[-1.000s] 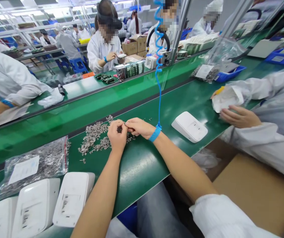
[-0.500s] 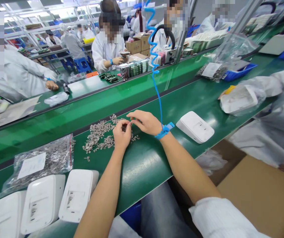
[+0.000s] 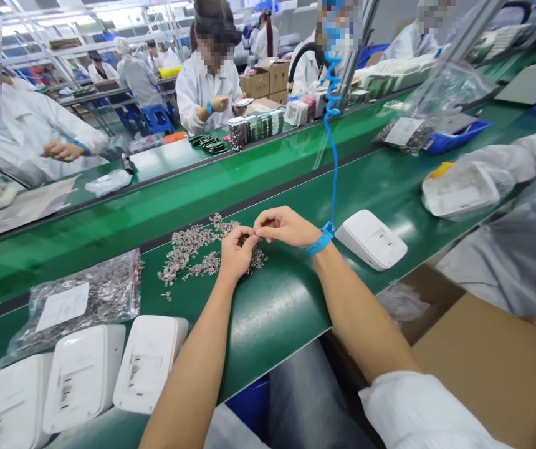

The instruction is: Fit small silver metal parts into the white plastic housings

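My left hand (image 3: 237, 251) and my right hand (image 3: 287, 227) meet over the right end of a loose pile of small metal parts (image 3: 186, 246). Thumb and fingers of each are pinched together, and the fingertips of the two touch or nearly touch. Whatever sits between them is too small to make out. Around my right wrist runs a blue strap (image 3: 320, 239) with a coiled blue cord (image 3: 333, 149) rising from it. To the right of that wrist a white plastic housing (image 3: 373, 239) lies on the green bench (image 3: 287, 299).
Several white housings (image 3: 149, 365) stand in a row at the lower left. Behind them lies a clear bag of metal parts (image 3: 88, 305). At the right, a co-worker's sleeve (image 3: 530, 153) reaches to a bagged white part (image 3: 464, 190). A blue tray (image 3: 459, 137) is farther back.
Both hands have shifted slightly right, and my right fingers have curled in closer. The blue cord has swung right. Across the bench, a co-worker's hand at the left has lifted.
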Motion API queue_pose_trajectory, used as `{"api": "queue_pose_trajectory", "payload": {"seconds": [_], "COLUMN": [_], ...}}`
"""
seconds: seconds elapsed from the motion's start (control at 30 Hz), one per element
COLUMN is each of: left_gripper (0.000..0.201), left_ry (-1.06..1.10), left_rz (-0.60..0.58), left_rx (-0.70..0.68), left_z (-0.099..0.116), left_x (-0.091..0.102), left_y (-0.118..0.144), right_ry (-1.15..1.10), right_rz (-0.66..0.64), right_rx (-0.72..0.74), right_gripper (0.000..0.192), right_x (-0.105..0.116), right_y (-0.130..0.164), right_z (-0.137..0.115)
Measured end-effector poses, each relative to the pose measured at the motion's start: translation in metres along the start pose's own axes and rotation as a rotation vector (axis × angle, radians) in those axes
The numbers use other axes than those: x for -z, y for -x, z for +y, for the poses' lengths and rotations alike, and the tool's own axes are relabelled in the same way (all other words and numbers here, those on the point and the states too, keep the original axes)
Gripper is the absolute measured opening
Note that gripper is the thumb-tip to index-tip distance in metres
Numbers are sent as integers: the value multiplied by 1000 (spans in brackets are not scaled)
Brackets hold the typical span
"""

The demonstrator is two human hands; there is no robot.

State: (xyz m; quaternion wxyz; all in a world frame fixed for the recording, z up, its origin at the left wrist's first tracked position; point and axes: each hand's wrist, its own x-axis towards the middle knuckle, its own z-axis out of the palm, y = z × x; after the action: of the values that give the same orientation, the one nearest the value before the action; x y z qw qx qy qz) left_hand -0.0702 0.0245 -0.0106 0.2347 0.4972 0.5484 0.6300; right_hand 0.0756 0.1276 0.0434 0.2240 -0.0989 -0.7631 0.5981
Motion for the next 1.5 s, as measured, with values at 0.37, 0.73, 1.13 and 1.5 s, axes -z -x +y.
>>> {"api": "queue_pose_trajectory", "payload": {"seconds": [0.37, 0.73, 1.13, 1.5], "left_gripper": [30, 28, 29, 34], "left_ry": [91, 141, -107, 34], "left_rz": [-46, -98, 339, 160], "left_rx": [84, 38, -12, 38], "left_z": [3, -5, -8, -11], "left_x": [1, 7, 5, 6], "left_y": [-3, -9, -15, -14], "right_ry": [76, 3, -208, 207], "right_rz": [-105, -54, 12, 72], "right_rx": [-6, -16, -279, 231], "right_gripper": [14, 30, 35, 13], "right_x": [4, 8, -31, -7], "right_y": [0, -10, -23, -15], "right_z": [7, 17, 24, 14]}}
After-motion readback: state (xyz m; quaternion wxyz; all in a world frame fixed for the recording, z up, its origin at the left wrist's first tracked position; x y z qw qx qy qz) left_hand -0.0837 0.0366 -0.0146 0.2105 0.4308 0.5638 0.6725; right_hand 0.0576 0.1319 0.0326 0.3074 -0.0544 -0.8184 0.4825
